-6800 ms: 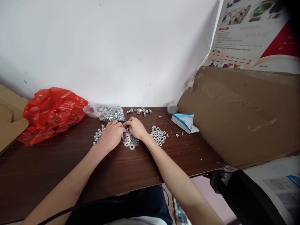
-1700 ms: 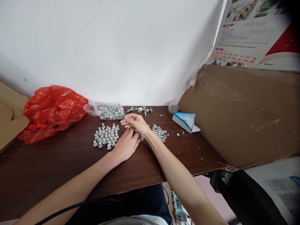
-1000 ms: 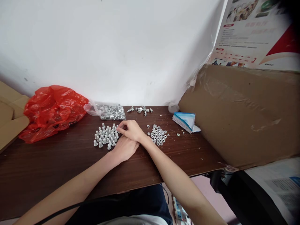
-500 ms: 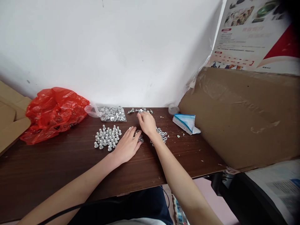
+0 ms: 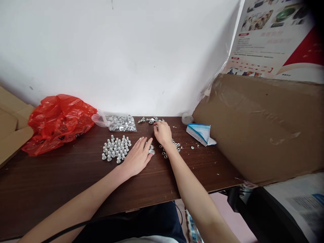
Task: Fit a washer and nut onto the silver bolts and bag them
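My left hand (image 5: 136, 156) lies flat with its fingers stretched out over a small pile of flat washers (image 5: 152, 152), partly covering them. Left of it, a group of silvery bolts (image 5: 115, 148) stands upright on their heads. My right hand (image 5: 163, 134) is curled just in front of a small pile of bolts with hardware on them (image 5: 153, 120) at the back of the table. Its fingertips are pressed together, and what they hold is too small to tell. Loose nuts (image 5: 165, 154) lie on the wood around and beneath my right wrist.
A clear bag of metal parts (image 5: 123, 123) lies near the wall beside a plastic scoop-like container (image 5: 99, 119). A red plastic bag (image 5: 60, 121) is at left, by an open cardboard box (image 5: 15, 118). To the right are a blue-white packet (image 5: 199, 133), a round clear lid (image 5: 187, 118) and a large carton (image 5: 263, 125).
My right hand has shifted slightly right, away from the middle of the back pile. My left hand stays over the washers, and its index finger has moved a little.
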The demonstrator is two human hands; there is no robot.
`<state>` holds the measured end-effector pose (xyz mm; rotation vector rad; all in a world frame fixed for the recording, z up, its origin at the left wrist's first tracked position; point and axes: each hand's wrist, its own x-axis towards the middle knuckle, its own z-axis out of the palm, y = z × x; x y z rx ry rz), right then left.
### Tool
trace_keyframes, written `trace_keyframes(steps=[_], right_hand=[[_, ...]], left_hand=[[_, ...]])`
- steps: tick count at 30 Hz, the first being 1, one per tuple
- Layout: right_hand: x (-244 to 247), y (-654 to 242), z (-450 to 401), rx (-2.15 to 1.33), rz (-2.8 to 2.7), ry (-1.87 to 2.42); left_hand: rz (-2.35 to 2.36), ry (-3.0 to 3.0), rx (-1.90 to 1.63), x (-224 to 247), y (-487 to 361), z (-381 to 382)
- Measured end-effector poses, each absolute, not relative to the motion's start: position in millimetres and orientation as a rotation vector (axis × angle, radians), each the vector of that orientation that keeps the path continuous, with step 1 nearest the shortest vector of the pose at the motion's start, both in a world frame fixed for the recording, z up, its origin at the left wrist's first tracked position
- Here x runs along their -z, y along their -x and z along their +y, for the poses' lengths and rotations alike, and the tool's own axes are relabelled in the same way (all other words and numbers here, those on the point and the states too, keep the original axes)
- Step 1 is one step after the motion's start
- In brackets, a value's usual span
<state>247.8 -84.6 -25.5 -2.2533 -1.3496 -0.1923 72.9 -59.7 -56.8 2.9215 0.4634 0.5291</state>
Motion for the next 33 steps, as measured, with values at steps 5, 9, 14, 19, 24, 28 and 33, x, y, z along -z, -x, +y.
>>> trace_keyframes(steps=[5,9,14,19,24,28,33], right_hand=[[29.4,-250.6,-86.5,0.223,-1.338,2.396],[31.9,-251.5,-85.4,0.214,-1.363,2.384],[32.2,-254.1,-85.4,0.123,-1.322,2.324],[35.4,-257.6,-84.3,0.062,-1.308,2.207],[35.5,-258.7,-81.2,0.023,-1.233,1.875],[29.8,-254.6,-78.3,-0.218,-1.034,1.558],[19.4,-245.5,-79.9,-0.806,-0.845,1.019]], left_hand=[[0.463,-2.934,-0.507,55.6,-72.9,-59.8],[0.482,-2.935,-0.456,52.8,-73.3,-60.9],[0.481,-2.911,-0.437,50.5,-72.4,-61.9],[0.370,-2.861,-0.589,40.9,-71.3,-60.9],[0.155,-2.765,-0.987,17.7,-71.2,-58.7],[0.155,-2.595,-1.282,0.6,-67.0,-52.4],[0.277,-2.481,-1.493,-12.7,-58.8,-38.3]])
